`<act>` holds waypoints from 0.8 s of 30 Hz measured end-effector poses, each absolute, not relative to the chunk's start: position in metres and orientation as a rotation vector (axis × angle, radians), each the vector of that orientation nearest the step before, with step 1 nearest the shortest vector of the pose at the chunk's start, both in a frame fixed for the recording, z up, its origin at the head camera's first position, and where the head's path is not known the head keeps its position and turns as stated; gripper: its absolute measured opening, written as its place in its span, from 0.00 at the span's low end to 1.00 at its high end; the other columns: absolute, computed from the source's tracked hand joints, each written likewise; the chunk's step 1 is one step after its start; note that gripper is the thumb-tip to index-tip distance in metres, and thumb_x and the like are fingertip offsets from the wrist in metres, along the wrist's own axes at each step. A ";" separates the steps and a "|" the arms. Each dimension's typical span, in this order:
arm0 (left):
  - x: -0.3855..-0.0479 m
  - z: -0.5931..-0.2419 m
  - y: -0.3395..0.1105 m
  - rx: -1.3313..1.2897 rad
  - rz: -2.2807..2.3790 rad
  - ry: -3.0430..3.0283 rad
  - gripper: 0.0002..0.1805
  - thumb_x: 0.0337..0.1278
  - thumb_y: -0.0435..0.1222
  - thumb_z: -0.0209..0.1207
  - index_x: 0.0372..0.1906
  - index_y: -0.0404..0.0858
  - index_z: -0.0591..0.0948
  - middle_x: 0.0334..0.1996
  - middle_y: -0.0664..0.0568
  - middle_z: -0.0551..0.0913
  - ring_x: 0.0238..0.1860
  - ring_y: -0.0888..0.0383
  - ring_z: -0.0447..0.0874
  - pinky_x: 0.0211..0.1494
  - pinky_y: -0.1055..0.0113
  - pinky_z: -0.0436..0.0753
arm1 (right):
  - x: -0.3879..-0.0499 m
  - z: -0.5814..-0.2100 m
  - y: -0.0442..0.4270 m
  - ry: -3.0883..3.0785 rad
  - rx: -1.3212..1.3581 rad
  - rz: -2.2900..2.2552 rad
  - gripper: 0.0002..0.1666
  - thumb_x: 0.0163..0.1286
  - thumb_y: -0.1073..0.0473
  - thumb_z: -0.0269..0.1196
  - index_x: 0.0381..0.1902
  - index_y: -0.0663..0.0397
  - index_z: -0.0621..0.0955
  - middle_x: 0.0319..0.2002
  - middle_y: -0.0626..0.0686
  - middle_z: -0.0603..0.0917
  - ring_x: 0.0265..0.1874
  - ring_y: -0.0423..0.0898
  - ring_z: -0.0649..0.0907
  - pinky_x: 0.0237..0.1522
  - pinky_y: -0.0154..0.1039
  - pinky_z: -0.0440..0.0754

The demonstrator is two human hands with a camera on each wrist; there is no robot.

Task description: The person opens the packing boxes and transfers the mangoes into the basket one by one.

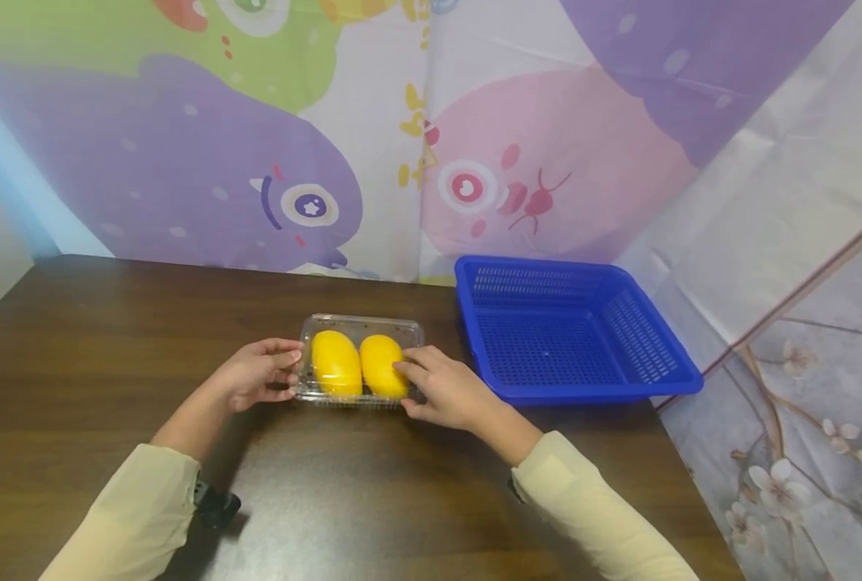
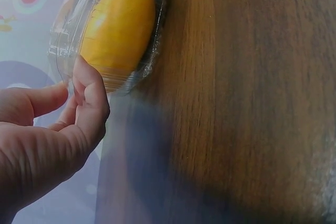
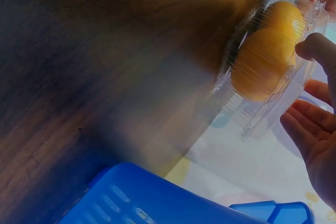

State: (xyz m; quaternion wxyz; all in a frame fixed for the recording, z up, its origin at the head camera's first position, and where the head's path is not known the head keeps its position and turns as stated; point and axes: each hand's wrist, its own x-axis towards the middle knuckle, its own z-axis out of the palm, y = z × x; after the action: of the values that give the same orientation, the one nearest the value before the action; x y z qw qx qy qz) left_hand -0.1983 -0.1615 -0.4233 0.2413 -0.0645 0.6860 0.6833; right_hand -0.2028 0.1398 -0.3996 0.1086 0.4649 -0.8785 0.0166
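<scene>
A clear plastic clamshell box (image 1: 395, 324) stands on the table with two yellow mangoes inside, the left mango (image 1: 337, 363) and the right mango (image 1: 382, 365) side by side. At the box's left end, my left hand (image 1: 260, 375) pinches the rim between thumb and fingers; the left wrist view shows this hand (image 2: 63, 124) close up. My right hand (image 1: 445, 391) holds the right end, with fingers reaching over the lid and the thumb low at the front corner. In the right wrist view, the digits of this hand (image 3: 320, 124) are spread along the box's rim.
A blue perforated plastic basket (image 1: 583, 395) stands on the right of the brown wooden table (image 1: 329, 500), just beyond my right hand. Behind the table hangs a cartoon-printed backdrop (image 1: 395, 226); a flower-printed sheet (image 1: 787, 403) borders the right side.
</scene>
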 end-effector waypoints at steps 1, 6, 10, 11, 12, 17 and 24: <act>-0.198 -0.423 -0.162 -0.177 1.870 1.874 0.23 0.70 0.37 0.46 0.64 0.31 0.60 0.34 0.56 0.75 0.30 0.62 0.74 0.37 0.69 0.83 | -0.203 -0.400 0.139 -2.564 1.371 0.034 0.28 0.59 0.48 0.64 0.54 0.56 0.78 0.53 0.57 0.78 0.50 0.48 0.78 0.43 0.35 0.83; -0.198 -0.423 -0.162 -0.183 1.872 1.868 0.24 0.70 0.37 0.46 0.64 0.31 0.59 0.34 0.56 0.75 0.30 0.62 0.74 0.36 0.69 0.83 | -0.204 -0.400 0.138 -2.472 1.403 -0.031 0.25 0.58 0.46 0.65 0.49 0.56 0.81 0.47 0.53 0.81 0.44 0.45 0.79 0.42 0.32 0.82; -0.198 -0.423 -0.161 -0.189 1.869 1.867 0.24 0.69 0.37 0.46 0.65 0.31 0.59 0.34 0.56 0.75 0.31 0.62 0.74 0.37 0.69 0.83 | -0.204 -0.400 0.136 -2.415 1.435 -0.063 0.21 0.58 0.49 0.63 0.45 0.55 0.83 0.43 0.51 0.82 0.40 0.43 0.79 0.38 0.31 0.82; -0.198 -0.422 -0.161 -0.190 1.869 1.867 0.24 0.69 0.37 0.46 0.65 0.31 0.59 0.34 0.56 0.75 0.31 0.62 0.74 0.37 0.69 0.83 | -0.204 -0.400 0.136 -2.400 1.438 -0.068 0.19 0.58 0.50 0.63 0.44 0.55 0.83 0.41 0.51 0.82 0.39 0.43 0.79 0.36 0.30 0.82; -0.198 -0.422 -0.161 -0.190 1.870 1.868 0.24 0.69 0.37 0.47 0.65 0.31 0.59 0.34 0.56 0.75 0.31 0.62 0.74 0.37 0.69 0.83 | -0.204 -0.400 0.136 -2.386 1.441 -0.074 0.18 0.58 0.51 0.63 0.42 0.55 0.83 0.40 0.50 0.82 0.38 0.43 0.79 0.34 0.30 0.82; -0.198 -0.422 -0.161 -0.191 1.878 1.867 0.24 0.69 0.37 0.47 0.64 0.31 0.59 0.33 0.56 0.75 0.30 0.62 0.74 0.36 0.69 0.83 | -0.202 -0.403 0.133 -2.309 1.449 -0.115 0.11 0.57 0.55 0.63 0.36 0.55 0.84 0.33 0.49 0.82 0.33 0.42 0.79 0.30 0.30 0.82; -0.197 -0.424 -0.162 -0.186 1.877 1.867 0.25 0.69 0.38 0.47 0.65 0.31 0.59 0.33 0.56 0.75 0.30 0.62 0.74 0.37 0.69 0.83 | -0.202 -0.406 0.132 -2.301 1.444 -0.112 0.10 0.57 0.56 0.63 0.36 0.55 0.83 0.32 0.48 0.82 0.34 0.42 0.80 0.32 0.30 0.82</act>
State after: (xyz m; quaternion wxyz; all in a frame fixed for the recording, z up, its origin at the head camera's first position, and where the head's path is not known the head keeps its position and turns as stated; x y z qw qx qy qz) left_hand -0.1975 -0.1623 -0.4236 0.2414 -0.0679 0.6828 0.6862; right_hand -0.2017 0.1322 -0.4060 0.2096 0.5193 -0.8275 -0.0403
